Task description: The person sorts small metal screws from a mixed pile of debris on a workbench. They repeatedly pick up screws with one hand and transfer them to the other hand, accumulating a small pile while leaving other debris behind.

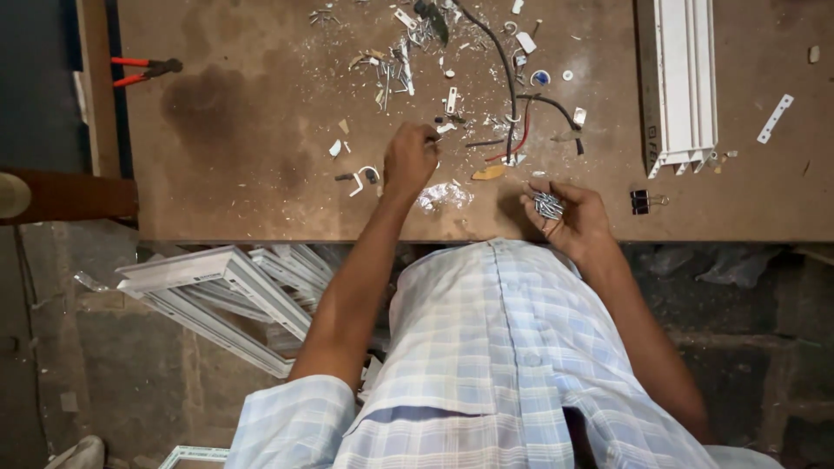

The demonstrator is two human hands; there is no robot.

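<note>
The brown bench [261, 174] spreads across the upper view, dusty and strewn with offcuts. Below its front edge, white window frames [226, 300] lean in a stack on the floor. A long white plastic profile [682, 82] lies on the bench at the right, well apart from the hands. Red-handled pliers [143, 69] rest at the far left edge. A black cable [508, 82] winds through the scraps. The right hand [569, 217] cups a bunch of small metal screws [547, 205], fingers curled around them. The left hand [408, 161] rests on the bench, fingers pinched narrow at something too small to tell. A black binder clip [641, 201] lies near the right hand.
</note>
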